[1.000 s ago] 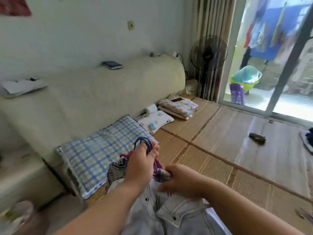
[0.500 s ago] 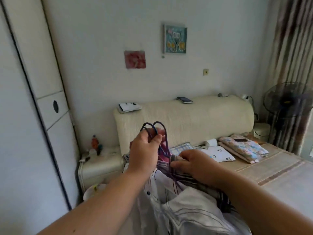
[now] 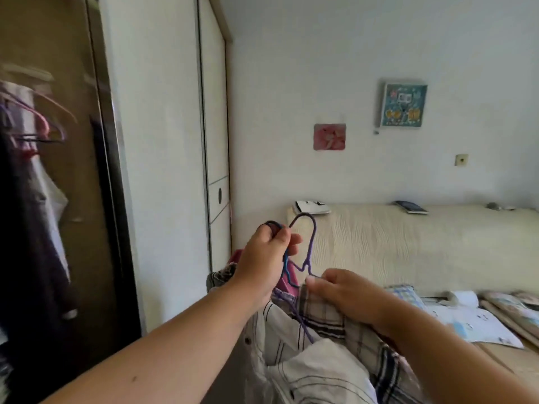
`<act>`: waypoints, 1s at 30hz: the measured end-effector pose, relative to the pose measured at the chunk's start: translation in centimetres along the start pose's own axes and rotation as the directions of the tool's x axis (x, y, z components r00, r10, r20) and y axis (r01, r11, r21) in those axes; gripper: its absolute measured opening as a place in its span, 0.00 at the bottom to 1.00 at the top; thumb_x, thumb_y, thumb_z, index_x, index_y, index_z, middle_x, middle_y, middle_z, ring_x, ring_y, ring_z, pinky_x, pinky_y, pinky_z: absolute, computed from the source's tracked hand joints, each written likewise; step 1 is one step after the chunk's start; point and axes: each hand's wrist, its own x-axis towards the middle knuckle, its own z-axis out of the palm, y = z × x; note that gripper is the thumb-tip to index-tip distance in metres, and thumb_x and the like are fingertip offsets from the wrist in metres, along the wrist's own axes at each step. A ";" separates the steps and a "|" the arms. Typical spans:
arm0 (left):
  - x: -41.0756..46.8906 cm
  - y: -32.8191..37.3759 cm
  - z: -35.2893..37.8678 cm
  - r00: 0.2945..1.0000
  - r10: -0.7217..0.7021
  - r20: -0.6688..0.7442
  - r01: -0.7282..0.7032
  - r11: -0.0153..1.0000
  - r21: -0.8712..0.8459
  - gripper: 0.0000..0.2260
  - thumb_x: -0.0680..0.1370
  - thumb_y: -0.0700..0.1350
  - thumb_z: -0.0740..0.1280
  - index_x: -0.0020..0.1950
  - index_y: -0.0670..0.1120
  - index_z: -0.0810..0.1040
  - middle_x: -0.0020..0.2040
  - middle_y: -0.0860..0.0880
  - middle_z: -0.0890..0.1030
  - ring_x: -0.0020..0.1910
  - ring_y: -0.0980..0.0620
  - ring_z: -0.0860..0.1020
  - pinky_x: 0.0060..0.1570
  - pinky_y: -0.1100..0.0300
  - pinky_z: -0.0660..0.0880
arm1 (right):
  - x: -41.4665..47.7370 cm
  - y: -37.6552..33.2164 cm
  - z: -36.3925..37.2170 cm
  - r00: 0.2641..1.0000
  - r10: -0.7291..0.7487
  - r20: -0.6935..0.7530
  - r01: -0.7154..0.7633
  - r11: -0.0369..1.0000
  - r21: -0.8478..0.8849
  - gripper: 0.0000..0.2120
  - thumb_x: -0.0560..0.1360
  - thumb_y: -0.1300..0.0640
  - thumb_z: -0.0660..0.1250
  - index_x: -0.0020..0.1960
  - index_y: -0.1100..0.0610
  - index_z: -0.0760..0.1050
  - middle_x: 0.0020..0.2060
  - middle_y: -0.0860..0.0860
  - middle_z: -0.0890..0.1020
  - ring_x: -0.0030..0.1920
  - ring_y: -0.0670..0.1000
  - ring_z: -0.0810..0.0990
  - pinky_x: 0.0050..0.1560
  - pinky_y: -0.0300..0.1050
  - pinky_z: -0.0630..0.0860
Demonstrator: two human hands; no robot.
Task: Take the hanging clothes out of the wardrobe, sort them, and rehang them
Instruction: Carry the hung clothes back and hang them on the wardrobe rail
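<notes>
Gripping a bunch of hanger hooks (image 3: 314, 231) in the left hand (image 3: 262, 260), fingers curled round them. Pinching the plaid shirt (image 3: 326, 316) near its top with the right hand (image 3: 347, 295). Got a striped white shirt (image 3: 306, 371) dangling just below, all up in front of the headboard (image 3: 408, 243), open wardrobe (image 3: 87, 199) off to the left.

Bed (image 3: 510, 360) seen at lower right, mat-covered, with a cream padded headboard (image 3: 408, 246) behind it. On the headboard top: a white booklet-like item (image 3: 311, 207) at the left end, a dark flat item (image 3: 411, 207) near the middle, and a small grey item (image 3: 495, 205) further right, too small to identify. On the bed below the headboard front: blue checked pillow (image 3: 405, 293). To its right are a white roll (image 3: 463, 297), a white printed cloth (image 3: 472, 325) laid flat, and folded patterned bedding (image 3: 519, 304). Left of the headboard is the open wardrobe (image 3: 81, 199). Clothes (image 3: 29, 199) are hung inside on hangers, blurred.
</notes>
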 end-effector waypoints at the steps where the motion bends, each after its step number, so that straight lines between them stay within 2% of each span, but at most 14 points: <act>1: -0.4 0.3 -0.8 1.000 0.009 -0.019 -0.009 1.000 -0.010 0.09 0.82 0.40 0.56 0.47 0.44 0.74 0.40 0.49 0.79 0.39 0.54 0.77 0.48 0.56 0.76 | 0.5 -0.1 0.1 1.000 0.023 -0.002 -0.023 0.996 0.088 0.22 0.77 0.38 0.57 0.41 0.56 0.74 0.34 0.50 0.79 0.34 0.46 0.75 0.39 0.43 0.71; 3: -1.0 0.8 -2.0 0.997 0.031 -0.074 -0.031 0.999 0.007 0.09 0.82 0.40 0.56 0.49 0.44 0.74 0.35 0.49 0.76 0.35 0.56 0.75 0.40 0.64 0.75 | 1.7 -0.2 -0.1 0.997 0.081 -0.003 -0.075 0.937 0.342 0.18 0.79 0.45 0.59 0.36 0.56 0.70 0.26 0.49 0.75 0.28 0.48 0.73 0.33 0.41 0.69; 4: -1.2 1.1 -2.6 0.994 0.040 -0.099 -0.037 0.999 0.034 0.09 0.82 0.40 0.55 0.50 0.45 0.75 0.34 0.50 0.75 0.33 0.57 0.75 0.37 0.66 0.73 | 2.4 -0.1 -0.4 0.995 0.096 -0.023 -0.079 0.912 0.403 0.16 0.79 0.50 0.60 0.36 0.56 0.68 0.24 0.49 0.73 0.27 0.48 0.72 0.31 0.42 0.68; 6: -1.7 1.7 -3.4 0.987 0.049 -0.150 -0.037 0.996 0.077 0.09 0.83 0.40 0.55 0.51 0.46 0.75 0.34 0.51 0.75 0.30 0.60 0.74 0.34 0.66 0.69 | 4.1 0.3 -1.7 0.990 0.109 -0.086 -0.068 0.921 0.384 0.14 0.79 0.54 0.61 0.36 0.58 0.68 0.26 0.51 0.71 0.26 0.49 0.71 0.28 0.40 0.67; 8: -2.3 2.4 -4.1 0.973 0.058 -0.224 -0.039 0.995 0.090 0.10 0.82 0.40 0.55 0.49 0.48 0.75 0.34 0.52 0.75 0.31 0.60 0.74 0.34 0.64 0.67 | 5.4 0.1 -3.3 0.986 0.077 -0.148 -0.031 0.957 0.288 0.13 0.79 0.54 0.61 0.37 0.58 0.70 0.29 0.53 0.72 0.28 0.49 0.71 0.28 0.40 0.67; 12: -3.7 3.7 -4.8 0.935 0.076 -0.346 -0.035 0.992 0.124 0.11 0.82 0.40 0.56 0.48 0.50 0.75 0.37 0.53 0.76 0.38 0.55 0.76 0.45 0.58 0.69 | 6.6 -2.6 -5.5 0.975 -0.124 -0.186 0.153 0.977 0.149 0.14 0.78 0.51 0.62 0.41 0.62 0.75 0.30 0.53 0.75 0.28 0.49 0.73 0.30 0.41 0.66; 17: -5.1 5.0 -4.9 0.883 0.131 -0.451 -0.028 0.973 0.227 0.08 0.81 0.43 0.59 0.49 0.53 0.76 0.44 0.56 0.82 0.46 0.58 0.80 0.47 0.60 0.72 | 5.4 -8.0 -4.7 0.912 -0.409 -0.030 0.410 0.903 0.126 0.12 0.77 0.50 0.63 0.39 0.55 0.75 0.31 0.50 0.77 0.32 0.48 0.77 0.35 0.42 0.70; 19: -5.5 5.6 -5.0 0.849 0.191 -0.493 -0.050 0.958 0.284 0.06 0.80 0.45 0.62 0.49 0.55 0.76 0.52 0.56 0.82 0.54 0.57 0.79 0.53 0.58 0.73 | 4.7 -9.3 -3.2 0.868 -0.492 0.072 0.482 0.868 0.120 0.12 0.77 0.50 0.63 0.41 0.56 0.76 0.31 0.49 0.78 0.33 0.48 0.77 0.37 0.43 0.71; 21: -5.8 6.2 -5.3 0.798 0.273 -0.538 -0.067 0.926 0.371 0.04 0.79 0.48 0.64 0.52 0.56 0.77 0.55 0.58 0.80 0.57 0.58 0.77 0.60 0.57 0.72 | 3.9 -10.2 -1.5 0.812 -0.557 0.177 0.541 0.831 0.132 0.12 0.77 0.50 0.62 0.42 0.57 0.76 0.31 0.48 0.79 0.35 0.49 0.76 0.38 0.43 0.71; 22: -5.9 6.4 -5.4 0.770 0.303 -0.562 -0.066 0.913 0.402 0.04 0.79 0.49 0.65 0.51 0.56 0.78 0.53 0.58 0.80 0.56 0.57 0.77 0.60 0.56 0.72 | 3.5 -10.6 -0.7 0.780 -0.584 0.224 0.565 0.812 0.149 0.11 0.78 0.51 0.62 0.43 0.57 0.76 0.32 0.48 0.80 0.36 0.49 0.76 0.39 0.43 0.71; 24: -6.2 6.9 -5.5 0.724 0.334 -0.604 -0.054 0.900 0.433 0.05 0.78 0.50 0.66 0.42 0.56 0.77 0.46 0.56 0.80 0.50 0.55 0.78 0.57 0.51 0.73 | 2.8 -11.2 0.7 0.718 -0.632 0.291 0.604 0.774 0.189 0.11 0.79 0.52 0.60 0.42 0.57 0.74 0.33 0.48 0.80 0.36 0.48 0.76 0.39 0.42 0.71; 27: -6.7 7.6 -5.7 0.669 0.327 -0.668 -0.044 0.914 0.404 0.08 0.72 0.53 0.65 0.33 0.56 0.77 0.40 0.49 0.79 0.43 0.51 0.77 0.53 0.50 0.75 | 2.2 -11.8 2.0 0.657 -0.683 0.319 0.633 0.730 0.257 0.12 0.79 0.52 0.59 0.43 0.58 0.73 0.35 0.49 0.78 0.31 0.44 0.73 0.33 0.38 0.69; 29: -6.9 8.0 -6.1 0.648 0.343 -0.680 -0.061 0.913 0.403 0.13 0.76 0.47 0.65 0.32 0.57 0.79 0.37 0.50 0.79 0.42 0.52 0.78 0.51 0.54 0.74 | 2.1 -12.1 2.4 0.613 -0.727 0.309 0.690 0.683 0.240 0.14 0.80 0.49 0.58 0.42 0.58 0.72 0.35 0.49 0.76 0.34 0.46 0.71 0.37 0.40 0.67; 30: -6.9 8.2 -6.2 0.635 0.337 -0.696 -0.072 0.922 0.380 0.13 0.78 0.43 0.64 0.36 0.56 0.79 0.39 0.51 0.80 0.43 0.53 0.79 0.52 0.55 0.74 | 2.1 -12.1 2.7 0.595 -0.745 0.301 0.710 0.663 0.238 0.16 0.80 0.48 0.57 0.41 0.57 0.71 0.34 0.49 0.74 0.36 0.47 0.70 0.39 0.41 0.67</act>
